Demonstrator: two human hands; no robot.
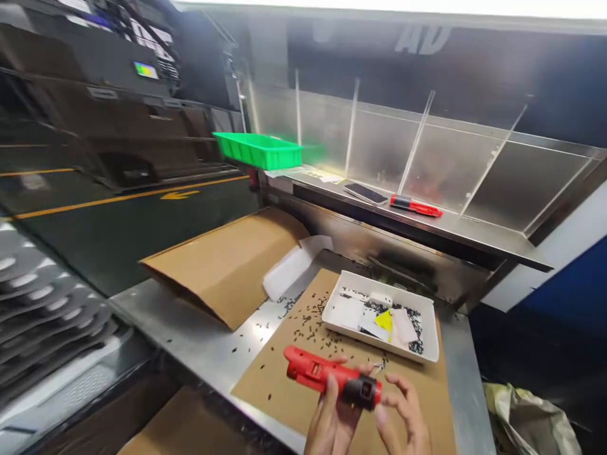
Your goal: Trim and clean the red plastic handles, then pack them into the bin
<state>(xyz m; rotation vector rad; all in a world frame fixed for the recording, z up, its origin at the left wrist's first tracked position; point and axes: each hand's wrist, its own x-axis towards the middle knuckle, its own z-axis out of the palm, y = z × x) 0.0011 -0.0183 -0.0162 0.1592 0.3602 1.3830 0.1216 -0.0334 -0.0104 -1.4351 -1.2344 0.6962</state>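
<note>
A red, rod-shaped tool body with a black section near one end [313, 370] is held over the cardboard sheet; its exact kind is unclear. My left hand [332, 414] grips it from below, thumb on the near side and fingertips showing behind. At the black end, my right hand [408, 417] has its fingers bent and apart, with the fingertips at or close to the red end piece. Nothing else shows between them. Beyond the hands, a white tray [334, 319] contains many small black pieces, pale slips and a yellow slip. Small metal bits [378, 366] lie near the fingers.
Loose black pieces [308, 325] are scattered over the cardboard sheet [265, 385] and metal bench. An open cardboard box [222, 265] lies at left. The shelf carries a green bin [258, 151], a phone [366, 193] and a similar red-and-black tool [417, 207].
</note>
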